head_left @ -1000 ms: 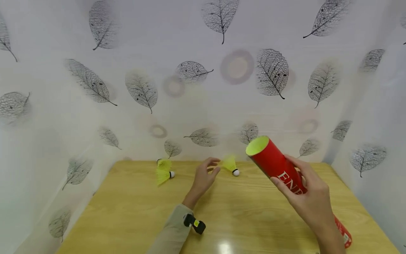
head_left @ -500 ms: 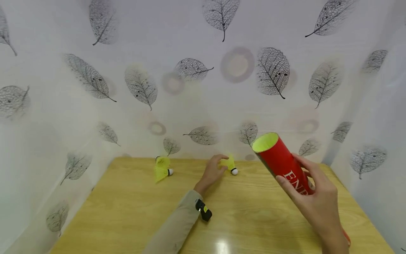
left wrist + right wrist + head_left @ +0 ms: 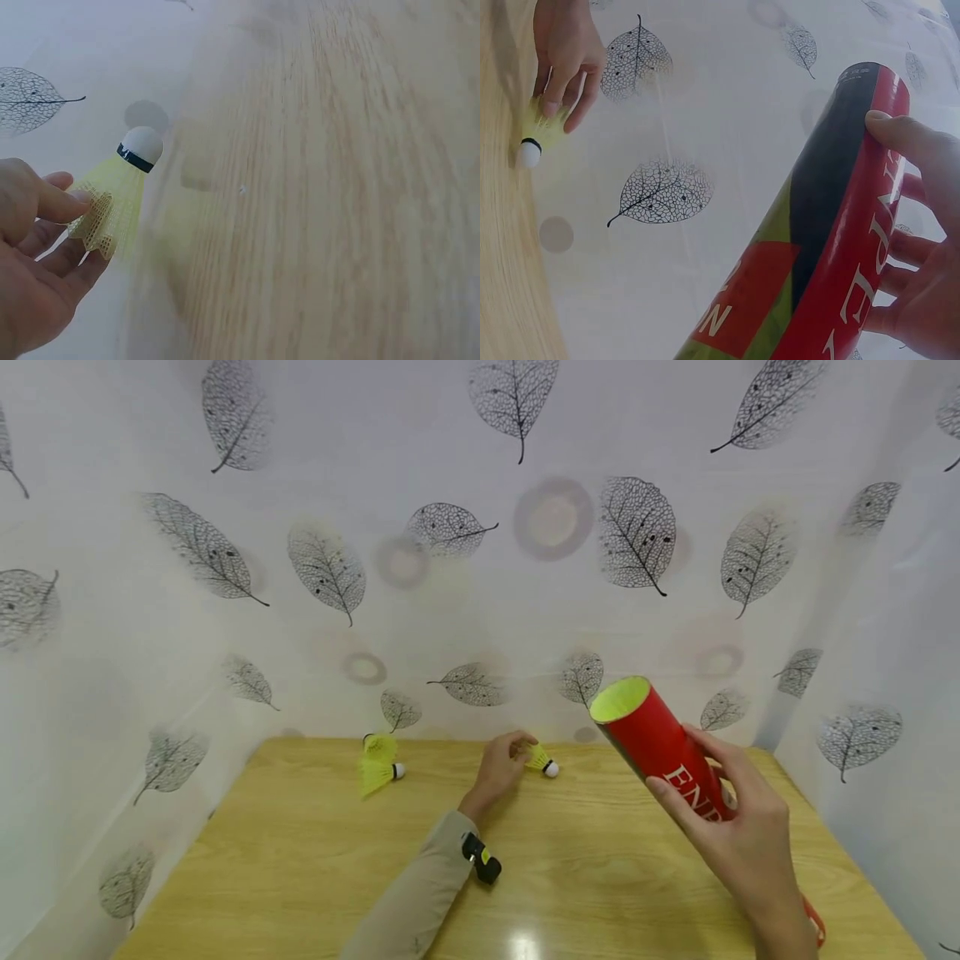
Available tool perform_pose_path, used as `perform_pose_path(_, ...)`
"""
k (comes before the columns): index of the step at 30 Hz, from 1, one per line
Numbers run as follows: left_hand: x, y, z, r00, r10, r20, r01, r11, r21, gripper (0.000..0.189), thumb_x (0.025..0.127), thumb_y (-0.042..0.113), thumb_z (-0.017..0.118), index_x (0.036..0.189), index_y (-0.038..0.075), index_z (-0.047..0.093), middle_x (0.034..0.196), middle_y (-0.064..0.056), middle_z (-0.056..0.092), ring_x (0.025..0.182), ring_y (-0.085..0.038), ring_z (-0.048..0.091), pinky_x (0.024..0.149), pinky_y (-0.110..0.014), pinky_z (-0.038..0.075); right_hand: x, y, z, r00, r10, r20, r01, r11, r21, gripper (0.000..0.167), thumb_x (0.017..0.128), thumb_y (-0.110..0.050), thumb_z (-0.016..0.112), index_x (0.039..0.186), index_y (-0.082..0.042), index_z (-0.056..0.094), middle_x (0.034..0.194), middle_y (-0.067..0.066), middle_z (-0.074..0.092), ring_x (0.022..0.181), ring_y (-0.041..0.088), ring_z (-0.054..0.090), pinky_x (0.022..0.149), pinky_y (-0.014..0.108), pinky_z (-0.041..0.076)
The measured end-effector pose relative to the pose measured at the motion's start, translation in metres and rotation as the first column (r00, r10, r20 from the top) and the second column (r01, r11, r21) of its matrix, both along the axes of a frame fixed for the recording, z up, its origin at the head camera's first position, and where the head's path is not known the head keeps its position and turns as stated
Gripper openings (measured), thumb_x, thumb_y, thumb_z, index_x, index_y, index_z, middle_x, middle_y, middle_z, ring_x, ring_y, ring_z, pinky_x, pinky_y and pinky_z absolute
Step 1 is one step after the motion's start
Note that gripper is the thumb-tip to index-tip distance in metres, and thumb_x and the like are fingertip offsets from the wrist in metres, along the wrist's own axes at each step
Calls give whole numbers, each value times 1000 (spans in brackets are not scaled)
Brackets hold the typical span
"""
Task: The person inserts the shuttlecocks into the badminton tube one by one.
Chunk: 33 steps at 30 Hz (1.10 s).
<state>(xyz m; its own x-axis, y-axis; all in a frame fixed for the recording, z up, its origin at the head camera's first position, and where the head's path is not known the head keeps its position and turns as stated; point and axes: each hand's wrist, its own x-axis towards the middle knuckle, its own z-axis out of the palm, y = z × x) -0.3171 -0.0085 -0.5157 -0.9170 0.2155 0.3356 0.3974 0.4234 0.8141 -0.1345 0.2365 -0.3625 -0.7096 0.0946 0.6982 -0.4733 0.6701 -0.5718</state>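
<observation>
Left hand (image 3: 501,770) pinching a yellow shuttlecock (image 3: 541,759), right hand (image 3: 748,839) gripping a red tube (image 3: 663,750).
In the head view, the pinched shuttlecock is just right of centre, near the far edge of the worktop (image 3: 592,852), white cork pointing to the lower right; whether it touches the surface I cannot tell. The left grip is narrow, thumb and fingers on the netted skirt; a black wrist device (image 3: 481,858) sits on the sleeve (image 3: 420,893). The right grip is wrapped around the tube, which is tilted at the right of the frame, its open end towards the upper left. Left of centre, a second shuttlecock (image 3: 381,774) and a third shuttlecock (image 3: 381,747) lie close together. A leaf-patterned wall covering (image 3: 465,610) fills the upper frame.
</observation>
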Motion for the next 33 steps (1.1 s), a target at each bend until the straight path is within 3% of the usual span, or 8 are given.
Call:
perform_pose_path(10, 20, -13, 25, 998, 28, -49, -22, 993, 116, 23, 87, -11, 73, 107, 1, 74, 99, -12, 74, 85, -23, 71, 76, -27, 61, -4, -1, -2, 1000, 8, -24, -7, 999, 47, 80, 71, 1, 93, 143, -14, 61, 134, 9, 66, 108, -5, 55, 85, 2, 44)
perform_pose_path(16, 35, -22, 42, 997, 13, -77, 0, 985, 171, 22, 89, -7, 74, 110, 2, 75, 101, -11, 75, 86, -23, 73, 77, -26, 61, -5, -3, -4, 1000, 10, -21, -9, 998, 61, 81, 71, 1, 93, 143, -14, 60, 133, 9, 67, 106, -6, 55, 86, 2, 43)
perform_pose_path(25, 61, -39, 69, 992, -22, -126, 55, 964, 261, 24, 92, -3, 73, 116, -1, 73, 108, -15, 75, 91, -30, 73, 81, -33, 62, -8, -8, -11, 999, 40, -10, -39, 995, 90, 81, 71, 1, 93, 143, -13, 60, 130, 10, 67, 107, -5, 54, 87, 2, 42)
perform_pose_path(29, 71, -49, 82, 985, -17, -169, 69, 950, 305, 24, 92, -3, 73, 116, -2, 72, 104, -17, 74, 88, -36, 73, 79, -38, 63, -9, -12, -14, 999, 47, -3, -46, 994, 102, 80, 71, -1, 93, 143, -13, 60, 130, 10, 67, 108, -4, 55, 87, 2, 42)
perform_pose_path(33, 79, -59, 97, 977, -6, -212, 80, 935, 345, 22, 92, -3, 73, 114, -1, 73, 98, -15, 75, 85, -37, 73, 79, -36, 63, -9, -16, -15, 998, 58, 9, -58, 992, 111, 79, 72, -3, 93, 143, -14, 60, 131, 8, 67, 107, 1, 57, 86, 2, 43)
